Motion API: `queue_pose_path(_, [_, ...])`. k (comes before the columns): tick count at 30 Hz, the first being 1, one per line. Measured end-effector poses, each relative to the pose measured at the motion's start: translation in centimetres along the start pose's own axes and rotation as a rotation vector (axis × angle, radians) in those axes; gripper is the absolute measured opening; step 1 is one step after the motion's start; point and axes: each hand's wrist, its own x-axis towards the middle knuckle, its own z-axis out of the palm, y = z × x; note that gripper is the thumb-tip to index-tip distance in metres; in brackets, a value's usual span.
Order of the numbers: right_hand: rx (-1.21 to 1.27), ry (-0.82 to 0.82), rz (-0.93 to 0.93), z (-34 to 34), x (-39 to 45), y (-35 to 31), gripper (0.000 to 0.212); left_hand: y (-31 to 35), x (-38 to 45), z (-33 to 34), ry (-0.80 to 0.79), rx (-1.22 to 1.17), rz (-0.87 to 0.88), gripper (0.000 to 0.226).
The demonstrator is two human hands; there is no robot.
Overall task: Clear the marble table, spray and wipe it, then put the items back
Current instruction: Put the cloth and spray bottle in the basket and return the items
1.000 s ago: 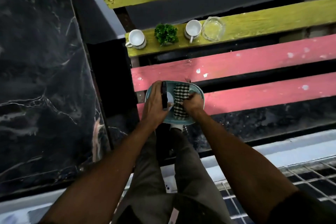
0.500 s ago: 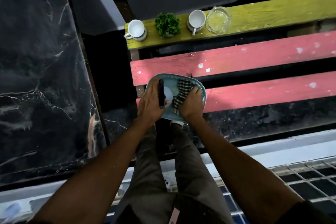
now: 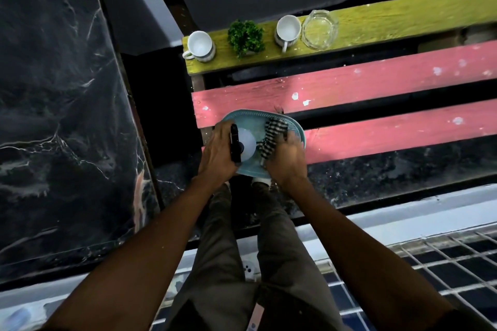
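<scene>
A light blue ribbed tray [image 3: 250,118] is held above the pink bench slats. My left hand [image 3: 217,153] grips its left side and also a spray bottle [image 3: 246,144] with a black nozzle that stands in the tray. My right hand [image 3: 286,161] holds the tray's right side together with a black-and-white checked cloth [image 3: 273,133]. The black marble table [image 3: 53,105] fills the left of the view, bare. Two white cups [image 3: 200,45] [image 3: 287,28], a small green plant [image 3: 246,36] and a glass ashtray [image 3: 320,28] stand on a yellow slat.
Pink slats [image 3: 376,83] with dark gaps run to the right. A dark grey panel [image 3: 134,8] stands between table and bench. My legs are below the tray. A white ledge [image 3: 403,212] and a metal grate [image 3: 443,263] lie at the lower right.
The tray with bottle and cloth has shifted slightly up and right in my hands. The right hand slid along the cloth and the tray's right rim.
</scene>
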Motion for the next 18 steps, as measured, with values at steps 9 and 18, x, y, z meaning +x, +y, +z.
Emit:
queue_pose_path(9, [0.222, 0.028, 0.384, -2.3, -0.7, 2.1, 0.040, -0.8, -0.4, -0.3, 0.134, -0.072, -0.261, 0.051])
queue_pose_path(18, [0.132, 0.046, 0.266, -4.5, 2.8, 0.0, 0.039, -2.1, -1.3, 0.0, 0.093, -0.168, -0.453, 0.035])
